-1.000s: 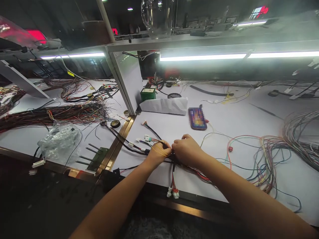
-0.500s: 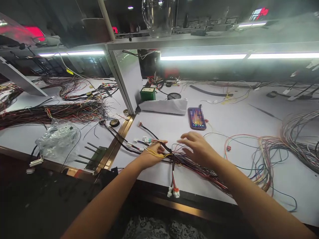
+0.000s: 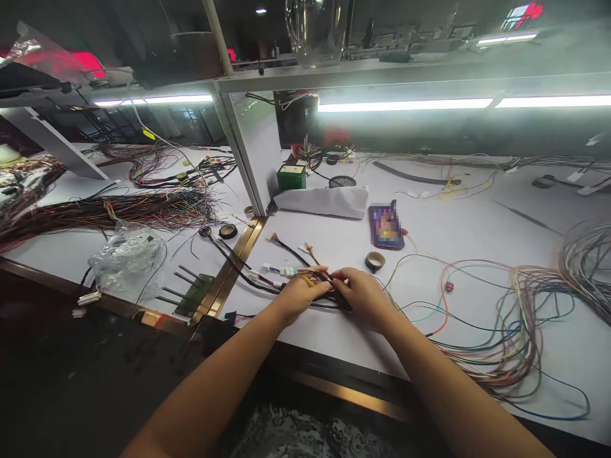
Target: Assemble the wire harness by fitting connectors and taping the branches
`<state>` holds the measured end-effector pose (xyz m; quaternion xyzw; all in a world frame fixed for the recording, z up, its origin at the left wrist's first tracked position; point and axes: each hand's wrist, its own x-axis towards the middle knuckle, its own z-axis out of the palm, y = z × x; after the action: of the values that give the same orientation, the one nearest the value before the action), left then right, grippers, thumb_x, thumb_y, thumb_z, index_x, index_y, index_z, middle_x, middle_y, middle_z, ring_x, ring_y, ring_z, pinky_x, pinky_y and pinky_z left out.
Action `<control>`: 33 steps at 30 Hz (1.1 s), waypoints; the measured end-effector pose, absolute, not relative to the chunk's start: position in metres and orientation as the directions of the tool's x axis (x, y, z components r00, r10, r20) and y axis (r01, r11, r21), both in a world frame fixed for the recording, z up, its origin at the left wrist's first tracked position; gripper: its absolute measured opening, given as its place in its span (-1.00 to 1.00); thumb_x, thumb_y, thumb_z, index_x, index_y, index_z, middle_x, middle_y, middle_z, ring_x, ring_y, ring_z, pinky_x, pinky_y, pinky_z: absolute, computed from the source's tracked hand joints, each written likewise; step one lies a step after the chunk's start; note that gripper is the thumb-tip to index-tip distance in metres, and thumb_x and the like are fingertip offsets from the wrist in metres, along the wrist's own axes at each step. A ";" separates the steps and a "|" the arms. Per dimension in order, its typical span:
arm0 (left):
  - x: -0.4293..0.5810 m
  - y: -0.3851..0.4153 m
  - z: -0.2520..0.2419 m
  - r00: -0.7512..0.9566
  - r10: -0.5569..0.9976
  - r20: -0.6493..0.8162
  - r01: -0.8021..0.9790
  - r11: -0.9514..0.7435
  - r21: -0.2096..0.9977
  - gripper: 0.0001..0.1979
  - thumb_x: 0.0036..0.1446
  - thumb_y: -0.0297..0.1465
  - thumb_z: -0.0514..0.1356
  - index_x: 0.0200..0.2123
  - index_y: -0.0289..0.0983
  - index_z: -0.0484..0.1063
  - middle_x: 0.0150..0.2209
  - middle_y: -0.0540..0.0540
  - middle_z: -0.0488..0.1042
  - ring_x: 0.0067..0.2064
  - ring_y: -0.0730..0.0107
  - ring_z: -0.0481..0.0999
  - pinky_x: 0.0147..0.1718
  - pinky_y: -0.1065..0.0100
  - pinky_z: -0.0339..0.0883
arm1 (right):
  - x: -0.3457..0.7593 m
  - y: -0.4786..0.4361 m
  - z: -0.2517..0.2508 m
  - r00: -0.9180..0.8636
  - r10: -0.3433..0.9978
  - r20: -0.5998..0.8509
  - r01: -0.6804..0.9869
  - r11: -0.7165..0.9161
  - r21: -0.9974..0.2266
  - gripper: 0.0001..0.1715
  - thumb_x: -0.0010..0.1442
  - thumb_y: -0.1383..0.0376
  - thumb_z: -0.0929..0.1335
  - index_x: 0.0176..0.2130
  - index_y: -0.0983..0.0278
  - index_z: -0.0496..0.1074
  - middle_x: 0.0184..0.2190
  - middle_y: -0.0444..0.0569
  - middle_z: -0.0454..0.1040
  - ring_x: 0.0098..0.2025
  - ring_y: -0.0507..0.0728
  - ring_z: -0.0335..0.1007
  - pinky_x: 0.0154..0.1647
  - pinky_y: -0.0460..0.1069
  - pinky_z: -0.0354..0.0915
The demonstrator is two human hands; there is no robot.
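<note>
Near the front edge of the table [image 3: 329,340], the left hand [image 3: 300,296] and right hand [image 3: 361,296] gripped a bundle of wires [image 3: 329,278] between closed fingers, while a tape roll [image 3: 375,261] lay just beyond the right hand, toward the back edge.

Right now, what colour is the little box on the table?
The box is green, with a pale patch on top: head view.
</note>
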<state>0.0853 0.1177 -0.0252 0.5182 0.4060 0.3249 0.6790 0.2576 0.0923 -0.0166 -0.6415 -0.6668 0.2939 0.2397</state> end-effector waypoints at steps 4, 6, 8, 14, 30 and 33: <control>0.091 0.123 -0.023 0.372 0.872 -0.319 -0.187 0.407 0.894 -0.72 0.13 -0.27 0.21 -0.15 -0.30 0.29 -0.36 -0.03 0.43 -0.37 0.46 0.49 -0.24 0.32 0.36 | 0.257 0.090 -0.023 -0.114 0.994 -0.001 0.671 0.076 -0.737 -0.71 0.17 0.24 0.25 -0.15 0.18 0.47 -0.22 -0.06 0.51 -0.17 0.14 0.39 -0.16 0.02 0.23; 0.092 0.123 -0.022 0.395 0.867 -0.305 -0.207 0.407 0.890 -0.73 0.07 -0.32 0.26 -0.23 -0.31 0.29 -0.39 -0.01 0.43 -0.37 0.44 0.50 -0.25 0.33 0.35 | 0.258 0.089 -0.029 -0.074 0.997 -0.023 0.659 0.032 -0.751 -0.67 0.15 0.21 0.27 -0.09 0.21 0.43 -0.21 -0.03 0.51 -0.17 0.15 0.39 -0.17 0.04 0.25; 0.092 0.121 -0.021 0.433 0.857 -0.280 -0.236 0.408 0.882 -0.69 -0.03 -0.41 0.33 -0.25 -0.31 0.29 -0.38 -0.02 0.44 -0.33 0.41 0.51 -0.21 0.32 0.34 | 0.258 0.089 -0.032 -0.050 0.998 -0.047 0.650 -0.003 -0.760 -0.62 0.14 0.20 0.27 -0.04 0.21 0.38 -0.21 -0.03 0.51 -0.18 0.17 0.39 -0.18 0.06 0.24; 0.079 0.122 -0.011 0.394 0.870 -0.298 -0.302 0.428 0.851 -0.66 -0.03 -0.47 0.30 -0.15 -0.31 0.32 -0.30 -0.04 0.42 -0.28 0.42 0.50 -0.18 0.34 0.31 | 0.253 0.088 -0.035 -0.011 0.993 -0.116 0.362 -0.104 -0.926 -0.64 0.10 0.15 0.31 -0.09 0.16 0.33 -0.41 -0.15 0.44 -0.47 0.06 0.30 -0.47 -0.03 0.20; 0.075 0.052 0.001 0.345 0.794 -0.500 -0.302 0.598 0.742 -0.73 0.08 -0.26 0.25 -0.26 -0.35 0.37 -0.37 -0.05 0.41 -0.45 0.50 0.47 -0.44 0.46 0.34 | 0.258 0.082 -0.034 0.085 0.984 -0.159 -0.441 -0.106 -0.891 -0.56 -0.13 0.22 0.52 -0.33 0.20 0.25 -0.46 -0.24 0.24 -0.42 -0.02 0.20 -0.41 -0.11 0.15; 0.087 0.059 -0.006 0.291 0.813 -0.505 -0.416 0.582 0.698 -0.76 0.09 -0.28 0.25 -0.38 -0.37 0.36 -0.38 -0.06 0.43 -0.44 0.54 0.45 -0.41 0.49 0.34 | 0.258 0.081 -0.035 0.075 0.986 -0.149 -0.451 -0.100 -0.887 -0.57 -0.13 0.22 0.52 -0.34 0.20 0.26 -0.44 -0.22 0.26 -0.38 -0.01 0.23 -0.38 -0.10 0.17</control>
<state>0.0867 0.0588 -0.0060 0.2240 0.4427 0.3984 0.7715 0.2582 0.0810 -0.0353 -0.4295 -0.3115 0.6045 0.5942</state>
